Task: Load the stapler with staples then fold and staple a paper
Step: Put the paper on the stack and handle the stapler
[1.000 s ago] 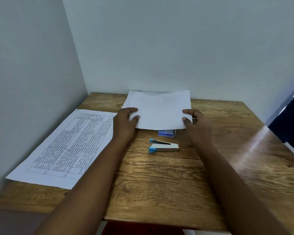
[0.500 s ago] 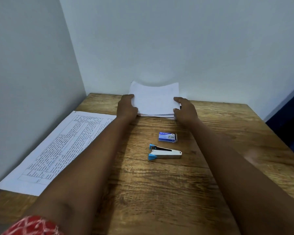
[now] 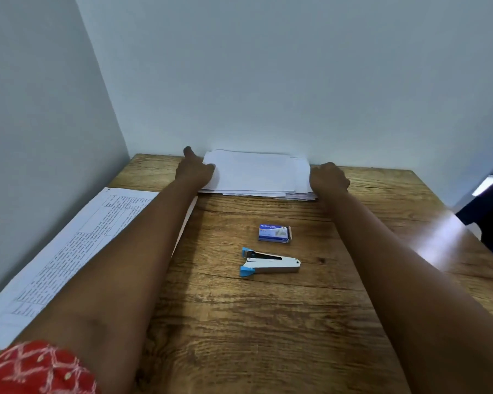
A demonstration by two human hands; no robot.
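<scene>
staple box (image 3: 274,233) | txt "kangaro" | printed sheet (image 3: 69,251) | txt illegible

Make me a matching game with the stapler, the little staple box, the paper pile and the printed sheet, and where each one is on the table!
Things:
1. stapler
2. staple box
3. paper pile
4. printed sheet

Places:
A. far edge, against the wall, between both hands
B. left side of the table
C. middle of the table, nearest the person
D. just behind the stapler

Pairs: 1-C, 2-D, 3-A, 4-B

Staple box (image 3: 274,233) just behind stapler (image 3: 270,263).
</scene>
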